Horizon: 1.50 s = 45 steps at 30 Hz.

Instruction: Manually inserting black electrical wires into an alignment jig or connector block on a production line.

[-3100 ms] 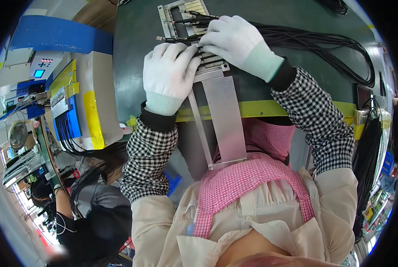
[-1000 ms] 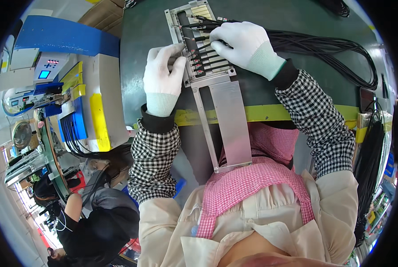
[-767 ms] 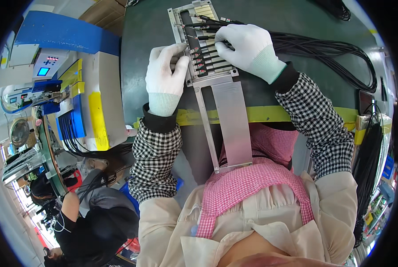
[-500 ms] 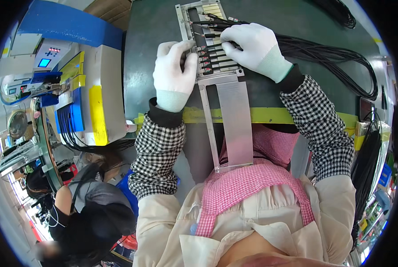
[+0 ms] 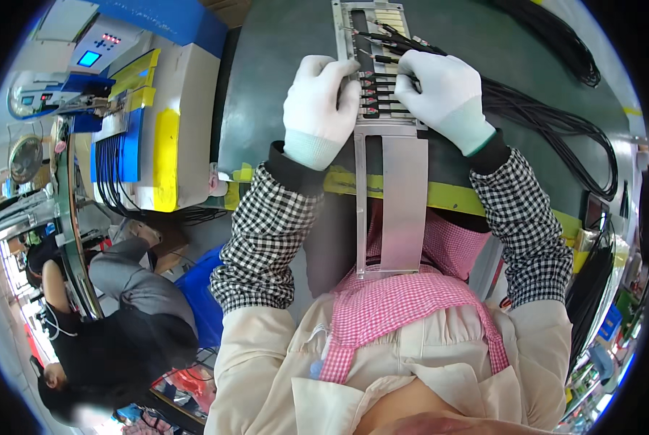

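Observation:
A slotted metal fixture (image 5: 411, 116) lies on the dark green table, with a long flat metal extension (image 5: 404, 203) reaching over the front edge toward my apron. Several black cable ends (image 5: 371, 103) with small red parts lie side by side across its near slots. Farther up, loose cable ends (image 5: 389, 40) cross it at an angle. My left hand (image 5: 317, 112), in a white glove, curls at the fixture's left rail, index finger and thumb against it. My gloved right hand (image 5: 444, 98) pinches a black cable at the right side; its fingertips partly hide the cable.
A bundle of black cables (image 5: 556, 109) trails right across the table (image 5: 273, 51); another lies at the far right corner (image 5: 556, 36). Yellow tape (image 5: 447, 197) runs along the front edge. A machine with a blue screen (image 5: 89, 58) stands left. A person (image 5: 121, 348) sits lower left.
The view has swung, so fixture and hands appear farther right and the fixture looks straighter. My right hand has shifted slightly nearer along the fixture. My left hand stays at the left rail.

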{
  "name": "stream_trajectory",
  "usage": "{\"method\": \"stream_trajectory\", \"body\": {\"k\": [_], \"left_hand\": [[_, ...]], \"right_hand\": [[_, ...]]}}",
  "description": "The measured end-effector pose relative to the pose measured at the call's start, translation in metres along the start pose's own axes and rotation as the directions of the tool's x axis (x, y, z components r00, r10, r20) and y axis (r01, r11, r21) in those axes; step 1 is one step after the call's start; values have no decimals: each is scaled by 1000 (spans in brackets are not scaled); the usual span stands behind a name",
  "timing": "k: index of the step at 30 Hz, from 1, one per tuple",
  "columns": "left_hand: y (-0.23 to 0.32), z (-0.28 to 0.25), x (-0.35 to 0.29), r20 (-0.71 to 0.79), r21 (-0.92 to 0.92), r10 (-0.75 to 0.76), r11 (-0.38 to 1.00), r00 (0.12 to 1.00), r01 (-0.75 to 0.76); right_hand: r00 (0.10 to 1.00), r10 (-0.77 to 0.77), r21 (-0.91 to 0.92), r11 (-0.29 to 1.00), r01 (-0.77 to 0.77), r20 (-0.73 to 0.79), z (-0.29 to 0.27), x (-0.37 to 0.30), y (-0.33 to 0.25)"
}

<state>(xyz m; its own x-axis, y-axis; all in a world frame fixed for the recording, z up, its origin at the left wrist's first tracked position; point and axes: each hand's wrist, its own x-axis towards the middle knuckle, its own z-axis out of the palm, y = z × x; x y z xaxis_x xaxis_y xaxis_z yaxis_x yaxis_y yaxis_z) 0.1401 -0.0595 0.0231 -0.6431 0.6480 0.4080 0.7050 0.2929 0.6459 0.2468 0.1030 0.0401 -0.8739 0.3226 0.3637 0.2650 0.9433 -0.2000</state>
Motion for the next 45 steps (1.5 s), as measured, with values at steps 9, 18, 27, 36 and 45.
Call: {"method": "stream_trajectory", "body": {"k": [9, 18, 27, 36, 45], "left_hand": [[-2, 20, 10, 15, 362, 431, 839, 902, -407], [-20, 4, 18, 52, 360, 446, 826, 893, -433], [-37, 76, 53, -179, 426, 178, 900, 967, -87], [-14, 51, 61, 16, 150, -8, 989, 1000, 5], [7, 26, 39, -390, 328, 457, 880, 799, -343]], "right_hand": [[958, -222, 69, 969, 238, -180, 7, -1, 21], [877, -480, -200, 857, 474, 18, -4, -3, 18], [875, -453, -24, 886, 463, 171, 5, -10, 71], [953, -296, 140, 943, 302, -58, 4, 13, 21], [923, -371, 74, 922, 379, -100, -8, 9, 17]]}}
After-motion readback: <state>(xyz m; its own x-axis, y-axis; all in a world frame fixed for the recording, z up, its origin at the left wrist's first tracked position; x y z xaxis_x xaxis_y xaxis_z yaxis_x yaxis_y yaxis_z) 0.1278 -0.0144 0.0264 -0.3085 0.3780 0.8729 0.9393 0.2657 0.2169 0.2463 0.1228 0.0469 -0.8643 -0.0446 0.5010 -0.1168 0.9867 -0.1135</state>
